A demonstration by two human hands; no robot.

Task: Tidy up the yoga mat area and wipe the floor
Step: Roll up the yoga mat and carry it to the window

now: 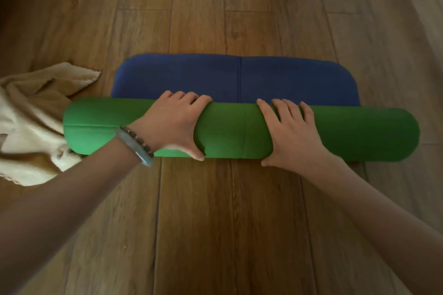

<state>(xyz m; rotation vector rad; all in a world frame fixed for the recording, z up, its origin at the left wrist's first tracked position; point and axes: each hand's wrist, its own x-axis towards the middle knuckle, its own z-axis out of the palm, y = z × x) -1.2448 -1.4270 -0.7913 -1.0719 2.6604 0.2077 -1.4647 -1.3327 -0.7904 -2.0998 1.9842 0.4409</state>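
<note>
Foam, I judged, light, soft and springy: my left hand (pixel 172 122) and right hand (pixel 287 132) both curled round the part-rolled yoga mat (pixel 235 132) near its middle, the surest hold.

Yoga mat (pixel 359 132), green outside and blue inside, mostly rolled crosswise on the wooden floor (pixel 215 223); a short blue end lies flat beyond the roll. Crumpled beige cloth (pixel 31 115) at its left end.

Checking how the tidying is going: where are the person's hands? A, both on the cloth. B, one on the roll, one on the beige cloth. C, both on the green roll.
C: the left hand and right hand both grip the green roll; the beige cloth lies beside its left end.
</note>
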